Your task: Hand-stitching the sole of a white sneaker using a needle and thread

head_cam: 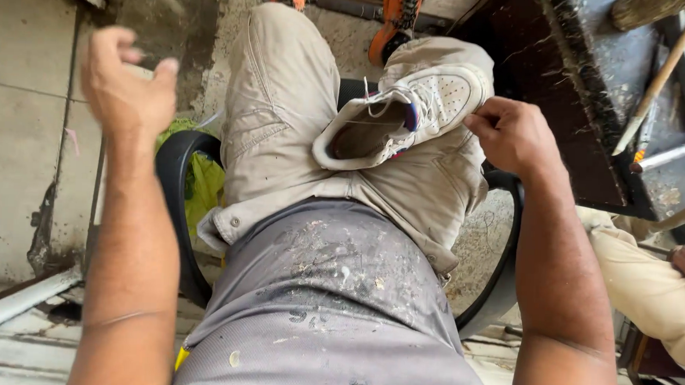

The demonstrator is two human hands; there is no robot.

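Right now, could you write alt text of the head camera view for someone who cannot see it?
Looking down at a seated person's lap: a white sneaker lies on beige trousers, with the right hand pinching near its toe and the left hand raised, apparently empty. The person sits on a black chair beside a dark, worn workbench; another person's sleeve shows at right.

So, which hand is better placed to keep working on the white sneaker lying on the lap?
Right. The right hand already pinches the toe edge of the white leather sneaker, while the left hand is raised, apart from it.
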